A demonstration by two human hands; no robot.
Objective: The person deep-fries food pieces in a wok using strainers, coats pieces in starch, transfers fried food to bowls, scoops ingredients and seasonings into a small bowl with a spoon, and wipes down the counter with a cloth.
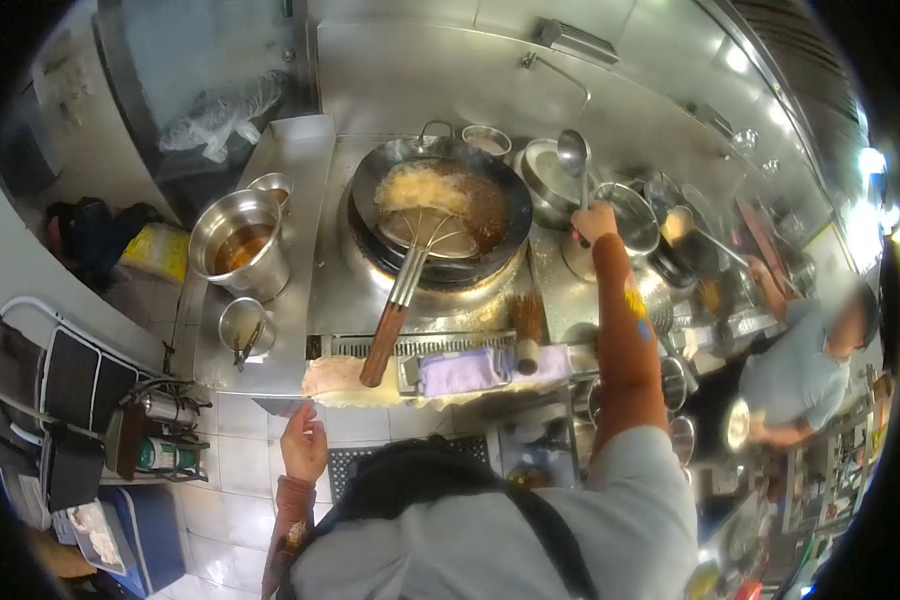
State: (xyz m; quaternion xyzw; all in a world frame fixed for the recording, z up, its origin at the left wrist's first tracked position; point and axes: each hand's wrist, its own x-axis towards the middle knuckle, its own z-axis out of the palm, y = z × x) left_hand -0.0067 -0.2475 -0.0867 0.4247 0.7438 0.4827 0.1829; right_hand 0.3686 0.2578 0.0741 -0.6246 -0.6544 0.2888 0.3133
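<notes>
Gripping the ladle (572,150), you appear to be tending the frying.
From the head view, your right hand (596,222) is closed around its handle, bowl raised, right of the wok (519,205); your left hand (305,443), well apart, is loosely curled below the counter edge, apparently empty. Pale food (420,188) bubbles in the wok beside the strainer (400,290), whose handle overhangs the near rim; any next move with the ladle seems to call for clearing that handle. Foam obscures the food's shape, your right fingertips are hard to make out, and the co-worker (815,360) is blurred.
</notes>
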